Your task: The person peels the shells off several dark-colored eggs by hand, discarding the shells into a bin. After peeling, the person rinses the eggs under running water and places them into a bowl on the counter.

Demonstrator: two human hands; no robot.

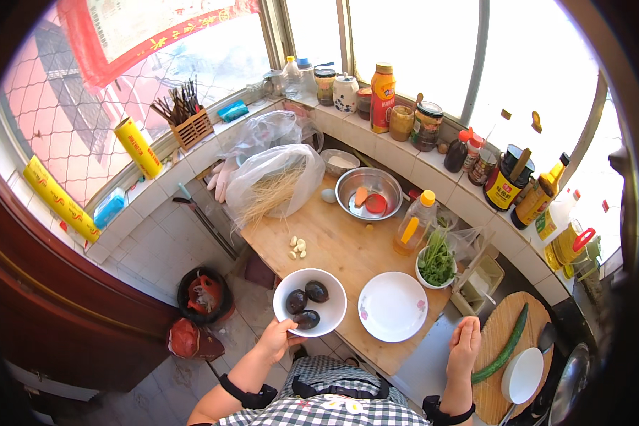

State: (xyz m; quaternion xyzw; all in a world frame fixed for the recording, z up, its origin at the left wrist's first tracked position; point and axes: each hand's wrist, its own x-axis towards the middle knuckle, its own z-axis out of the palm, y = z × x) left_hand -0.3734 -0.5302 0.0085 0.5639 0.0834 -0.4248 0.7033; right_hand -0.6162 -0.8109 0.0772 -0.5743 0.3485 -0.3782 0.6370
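Observation:
My left hand (278,338) grips the near rim of a white bowl (334,315) holding three dark, glossy eggs (306,318), which look like peeled century eggs. The bowl is at the near left edge of the wooden board (346,250). To its right, a white plate (393,306) with pink flower prints lies bare on the board. My right hand (464,341) is off the board, between the plate and a round chopping board (503,314). Its fingers are curled together, and no object shows in them. Several peeled garlic cloves (297,247) lie beyond the bowl.
Farther back are a bag of dry noodles (277,186), a steel basin (369,175), an egg (328,196) and a plastic bottle (415,223). Greens (437,261) fill a bowl at right. The round board carries a cucumber (508,346) and a white bowl (522,375). Sauce bottles line the ledge.

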